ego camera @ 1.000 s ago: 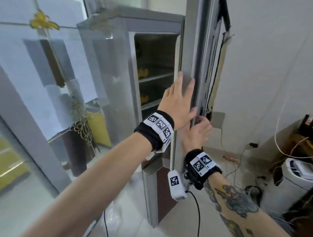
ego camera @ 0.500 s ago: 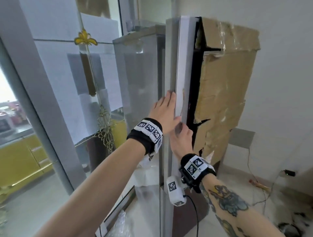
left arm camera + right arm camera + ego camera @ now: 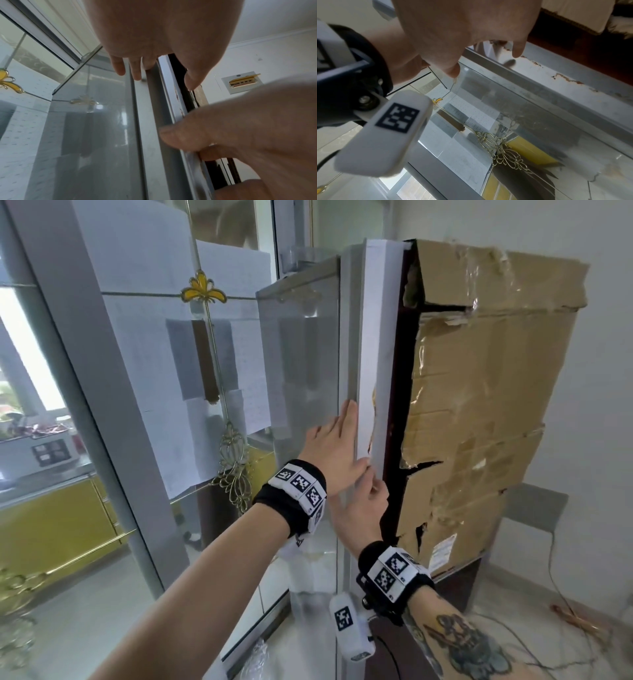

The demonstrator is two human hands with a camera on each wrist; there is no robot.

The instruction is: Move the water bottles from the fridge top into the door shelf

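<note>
The fridge door [image 3: 375, 354] is pressed shut by the flat left hand [image 3: 334, 450] and gripped at its edge by the right hand [image 3: 363, 508]; no bottles can be made out, so progress cannot be judged.

Fridge top [image 3: 308, 273]: grey slab, upper centre of head view, seen nearly edge-on. On it, at the back, clear water bottles [image 3: 301, 256], blurred, count unclear. Door shelf hidden behind fridge door [image 3: 375, 337], which shows edge-on, centre. Floor [image 3: 513, 607]: pale tile, lower right. Fridge base stands on it. Thin cables [image 3: 556, 573] trail across at right, w/ an orange cord [image 3: 579, 619] nearby. Crumpled clear plastic [image 3: 255, 660] at bottom centre.
</note>
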